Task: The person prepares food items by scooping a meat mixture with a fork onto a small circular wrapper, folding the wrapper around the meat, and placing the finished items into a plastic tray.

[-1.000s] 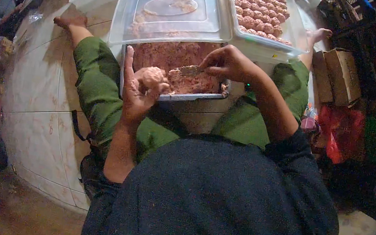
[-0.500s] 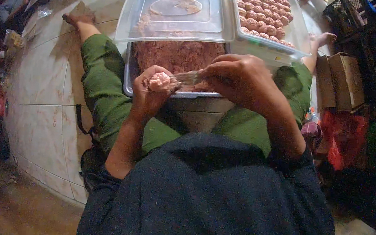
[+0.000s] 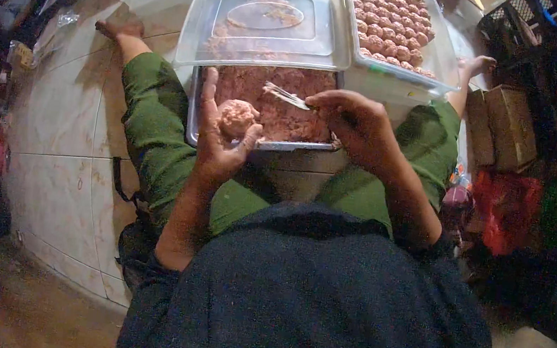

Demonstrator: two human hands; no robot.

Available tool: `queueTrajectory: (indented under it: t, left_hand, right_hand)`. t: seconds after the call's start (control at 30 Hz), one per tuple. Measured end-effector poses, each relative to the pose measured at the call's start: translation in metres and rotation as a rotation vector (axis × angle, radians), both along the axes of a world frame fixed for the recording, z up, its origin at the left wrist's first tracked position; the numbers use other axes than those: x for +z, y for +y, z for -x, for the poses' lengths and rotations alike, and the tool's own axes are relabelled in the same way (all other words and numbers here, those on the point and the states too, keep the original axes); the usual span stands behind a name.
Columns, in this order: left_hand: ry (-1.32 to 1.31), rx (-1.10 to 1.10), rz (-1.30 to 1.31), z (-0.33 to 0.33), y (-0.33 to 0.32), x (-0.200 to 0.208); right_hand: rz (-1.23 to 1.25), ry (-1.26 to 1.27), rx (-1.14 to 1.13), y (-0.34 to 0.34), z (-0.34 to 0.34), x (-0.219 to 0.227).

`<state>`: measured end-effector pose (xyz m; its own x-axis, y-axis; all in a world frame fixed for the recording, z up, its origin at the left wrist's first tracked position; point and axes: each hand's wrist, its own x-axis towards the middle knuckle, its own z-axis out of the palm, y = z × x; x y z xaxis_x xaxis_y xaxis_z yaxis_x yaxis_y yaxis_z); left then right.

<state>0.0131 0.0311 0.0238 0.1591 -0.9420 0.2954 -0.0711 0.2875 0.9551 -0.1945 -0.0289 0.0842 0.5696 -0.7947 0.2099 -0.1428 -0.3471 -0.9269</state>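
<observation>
A rough ball of pinkish-brown dough or meat paste (image 3: 237,118) rests in the palm of my left hand (image 3: 213,154). The fingers point up along its left side, and the thumb lies against its right. To the right, my right hand (image 3: 360,125) pinches a thin, pale fork (image 3: 288,95), its tines pointing left, clear of the ball. Below both hands is a tray (image 3: 193,109) filled with a reddish-brown mass (image 3: 293,119) of similar paste. Its surface is uneven, and part of it is hidden by my left hand.
A smeared clear plastic lid (image 3: 207,25) covers the tray's far part. Back right, a clear bin (image 3: 442,76) holds rows of ridged balls (image 3: 391,30). My green-trousered legs flank the tray on a tiled floor (image 3: 62,115). Cardboard (image 3: 513,128) and a red bag (image 3: 501,212) lie right.
My right hand has drawn the fork away from the ball, to the right. The left hand's fingers have opened up, so more of the ball shows in the palm.
</observation>
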Motion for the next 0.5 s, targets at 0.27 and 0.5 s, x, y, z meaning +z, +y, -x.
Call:
queueTrajectory:
  t: [0.27,0.5]
  left_hand:
    - [-0.127,-0.025,-0.011,-0.009,0.001,-0.011]
    - [0.050,-0.091,-0.095,-0.008,0.007,-0.002]
  right_hand:
    - [0.131,0.028,0.042,0.020,-0.018,-0.045]
    - [0.699,0.241,0.036,0.021,-0.024,-0.027]
